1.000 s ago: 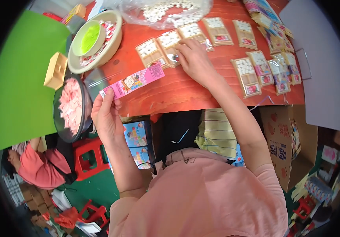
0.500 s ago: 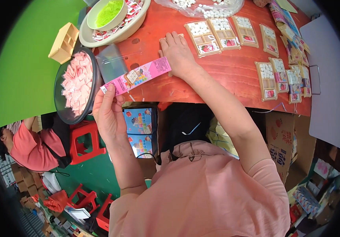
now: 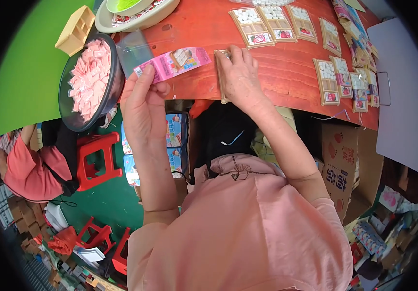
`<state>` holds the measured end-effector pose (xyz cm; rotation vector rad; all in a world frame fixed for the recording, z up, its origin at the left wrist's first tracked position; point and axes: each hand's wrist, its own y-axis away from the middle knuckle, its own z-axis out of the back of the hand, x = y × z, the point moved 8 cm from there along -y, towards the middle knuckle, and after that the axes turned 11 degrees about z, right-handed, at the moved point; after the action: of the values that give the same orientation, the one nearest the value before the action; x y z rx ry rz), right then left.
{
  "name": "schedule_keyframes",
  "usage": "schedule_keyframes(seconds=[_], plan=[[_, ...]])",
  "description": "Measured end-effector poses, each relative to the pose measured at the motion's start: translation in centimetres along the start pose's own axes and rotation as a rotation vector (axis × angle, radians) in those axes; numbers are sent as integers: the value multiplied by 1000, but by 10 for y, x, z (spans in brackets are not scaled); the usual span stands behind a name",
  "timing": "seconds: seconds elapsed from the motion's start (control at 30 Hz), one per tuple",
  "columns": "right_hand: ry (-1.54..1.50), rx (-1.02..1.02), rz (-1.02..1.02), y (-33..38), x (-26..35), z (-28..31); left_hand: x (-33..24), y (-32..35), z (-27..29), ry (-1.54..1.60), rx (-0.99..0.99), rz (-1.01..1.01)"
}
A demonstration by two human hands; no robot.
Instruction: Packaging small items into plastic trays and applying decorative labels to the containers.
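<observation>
The left hand (image 3: 143,97) has its thumb and fingers pinched shut on one end of a pink card strip (image 3: 182,63). The strip sticks out over the red surface (image 3: 189,29), with its far end close to the right hand (image 3: 243,80). The right fingers are bent over a tan tray (image 3: 221,85) and touch it, but I cannot tell how tightly. The tray lies at the near edge of the surface, and the hand hides most of it.

A black bowl (image 3: 118,72) is full of little pink packets (image 3: 90,80). A big cream bowl (image 3: 147,20) holds red and white packets (image 3: 121,20), and a small bowl (image 3: 132,9) with bright green stuff (image 3: 127,4) sits in it.

Farther back, three trays (image 3: 278,24) stand side by side. Each has white bits at one end and a strawberry packet at the other.
</observation>
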<state>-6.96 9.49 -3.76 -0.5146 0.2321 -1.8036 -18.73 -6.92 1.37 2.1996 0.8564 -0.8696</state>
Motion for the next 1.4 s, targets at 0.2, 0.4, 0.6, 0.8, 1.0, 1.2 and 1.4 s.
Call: schedule_keyframes(seconds=[0.2,0.4,0.6,0.8,1.0,1.2,1.4], plan=[[-675,-252,-260,7,-42,39,4,9,-28,4,135,37],[-1563,-175,-549,18,-27,63,34,6,-44,-28,130,123],[-1127,-209,-433,30,-68,67,70,-26,-20,-336,-80,112],[-780,-104,-342,44,-82,41,100,-26,-8,-492,-210,125],[-546,-123,-190,50,-75,41,115,-29,3,-588,-221,118],[-134,-27,119,44,-55,30,111,-27,-6,-885,-282,-230],[9,33,229,48,-38,32,97,4,-23,-1270,-286,-789]])
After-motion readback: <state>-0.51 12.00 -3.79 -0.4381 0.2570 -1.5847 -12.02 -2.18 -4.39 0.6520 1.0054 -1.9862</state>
